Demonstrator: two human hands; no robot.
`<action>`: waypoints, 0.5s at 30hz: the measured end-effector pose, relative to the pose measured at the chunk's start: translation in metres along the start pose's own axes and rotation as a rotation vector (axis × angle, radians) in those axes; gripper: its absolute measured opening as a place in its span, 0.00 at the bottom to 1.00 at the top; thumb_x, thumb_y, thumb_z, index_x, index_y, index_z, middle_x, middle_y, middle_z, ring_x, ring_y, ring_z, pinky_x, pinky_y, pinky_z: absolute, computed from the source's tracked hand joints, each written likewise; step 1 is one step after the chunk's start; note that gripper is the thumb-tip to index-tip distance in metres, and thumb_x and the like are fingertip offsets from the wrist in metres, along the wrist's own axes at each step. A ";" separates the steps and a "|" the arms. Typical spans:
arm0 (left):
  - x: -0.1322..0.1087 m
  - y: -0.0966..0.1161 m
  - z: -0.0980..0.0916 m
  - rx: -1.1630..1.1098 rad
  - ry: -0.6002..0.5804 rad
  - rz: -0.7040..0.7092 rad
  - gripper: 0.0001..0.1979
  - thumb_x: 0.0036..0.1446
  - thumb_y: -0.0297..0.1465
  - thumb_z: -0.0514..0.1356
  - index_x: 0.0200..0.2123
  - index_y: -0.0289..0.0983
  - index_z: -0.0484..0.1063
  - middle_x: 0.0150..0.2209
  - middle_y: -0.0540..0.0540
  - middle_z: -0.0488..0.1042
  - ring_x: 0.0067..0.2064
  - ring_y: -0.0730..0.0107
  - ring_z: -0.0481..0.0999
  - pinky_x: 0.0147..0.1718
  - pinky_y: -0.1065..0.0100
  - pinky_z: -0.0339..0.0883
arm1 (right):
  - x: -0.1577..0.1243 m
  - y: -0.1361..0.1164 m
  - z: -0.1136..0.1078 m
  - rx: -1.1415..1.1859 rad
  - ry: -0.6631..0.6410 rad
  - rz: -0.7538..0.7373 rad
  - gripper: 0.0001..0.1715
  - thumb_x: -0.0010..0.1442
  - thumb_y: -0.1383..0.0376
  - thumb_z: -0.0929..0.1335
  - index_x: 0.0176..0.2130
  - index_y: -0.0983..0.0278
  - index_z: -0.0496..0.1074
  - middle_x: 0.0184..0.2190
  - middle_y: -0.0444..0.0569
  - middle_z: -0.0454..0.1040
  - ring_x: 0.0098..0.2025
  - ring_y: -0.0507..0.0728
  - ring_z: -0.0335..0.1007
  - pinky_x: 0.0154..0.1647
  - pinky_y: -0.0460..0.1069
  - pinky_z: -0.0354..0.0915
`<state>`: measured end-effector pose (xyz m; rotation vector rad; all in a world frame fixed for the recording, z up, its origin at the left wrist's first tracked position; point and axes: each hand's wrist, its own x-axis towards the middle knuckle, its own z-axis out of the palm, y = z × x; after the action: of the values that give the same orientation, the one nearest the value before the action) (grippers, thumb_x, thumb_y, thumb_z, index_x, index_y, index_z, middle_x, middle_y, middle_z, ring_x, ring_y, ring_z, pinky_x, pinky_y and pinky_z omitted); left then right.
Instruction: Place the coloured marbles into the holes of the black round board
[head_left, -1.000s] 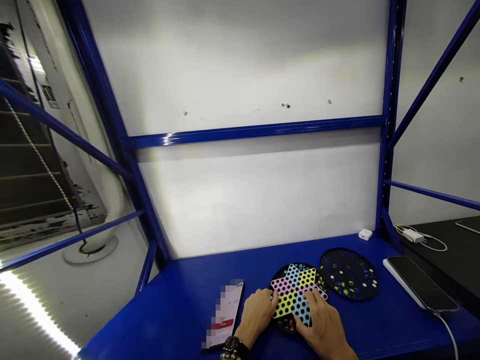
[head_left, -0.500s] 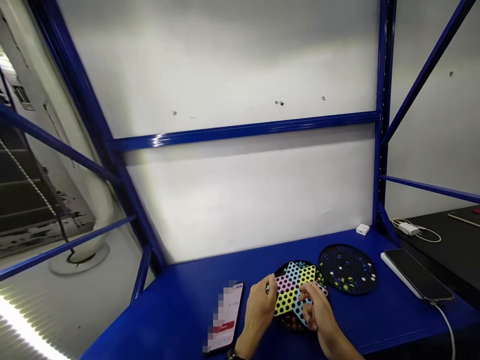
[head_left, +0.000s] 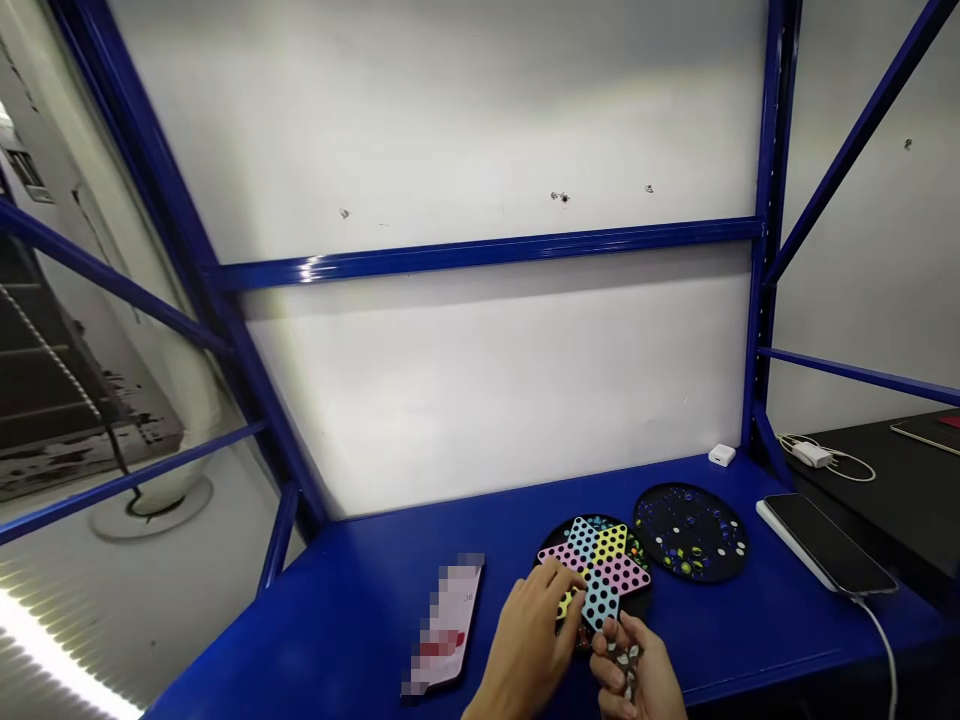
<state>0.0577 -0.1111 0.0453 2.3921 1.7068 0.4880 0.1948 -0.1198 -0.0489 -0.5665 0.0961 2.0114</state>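
Observation:
A Chinese checkers board (head_left: 622, 574), star-shaped in pink, yellow and blue with dark holes, sits in a round black tray on the blue table. My left hand (head_left: 532, 625) reaches over the board's near left part, fingers bent and thumb and index tips close together. Whatever may be between them is too small to make out. Near the board's front edge, my right hand (head_left: 649, 675) is turned partly palm up. Its curled fingers hold several clear glass marbles (head_left: 624, 660). Coloured marbles (head_left: 636, 548) show in the tray around the star, partly covered by my left hand.
A second round black tray (head_left: 652, 545) with several loose marbles lies at the right, close behind the board. A phone (head_left: 454, 625) rests left of my hands. Farther right are another phone (head_left: 832, 545) on a white box and a small white case (head_left: 722, 455). Blue rack posts frame the table.
My left hand has moved right and over the board. My right hand has drawn down towards me, off the board, and turned up, showing the marbles in it.

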 end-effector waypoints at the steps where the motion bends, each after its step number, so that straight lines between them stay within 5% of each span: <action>1: 0.003 -0.012 -0.001 0.056 -0.027 -0.068 0.17 0.71 0.35 0.44 0.45 0.45 0.73 0.48 0.46 0.75 0.49 0.62 0.74 0.48 0.63 0.63 | -0.002 -0.002 0.001 0.011 -0.018 -0.005 0.14 0.55 0.58 0.69 0.24 0.65 0.70 0.17 0.43 0.68 0.11 0.44 0.48 0.10 0.39 0.38; 7: 0.012 -0.063 0.003 0.141 -0.189 -0.187 0.12 0.66 0.35 0.50 0.45 0.44 0.73 0.45 0.48 0.76 0.45 0.64 0.78 0.42 0.67 0.65 | -0.011 -0.012 0.004 -0.020 -0.027 0.014 0.13 0.56 0.59 0.70 0.29 0.67 0.75 0.23 0.50 0.78 0.13 0.44 0.53 0.11 0.39 0.43; 15: 0.029 -0.061 0.006 0.160 -0.226 -0.200 0.09 0.62 0.35 0.54 0.38 0.43 0.74 0.42 0.47 0.77 0.40 0.64 0.79 0.39 0.67 0.65 | -0.011 -0.012 0.002 -0.095 -0.034 -0.001 0.14 0.54 0.58 0.73 0.30 0.68 0.76 0.25 0.51 0.79 0.16 0.45 0.58 0.12 0.38 0.44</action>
<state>0.0139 -0.0635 0.0256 2.2404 1.9141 0.0514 0.2086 -0.1226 -0.0404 -0.5921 -0.0207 2.0317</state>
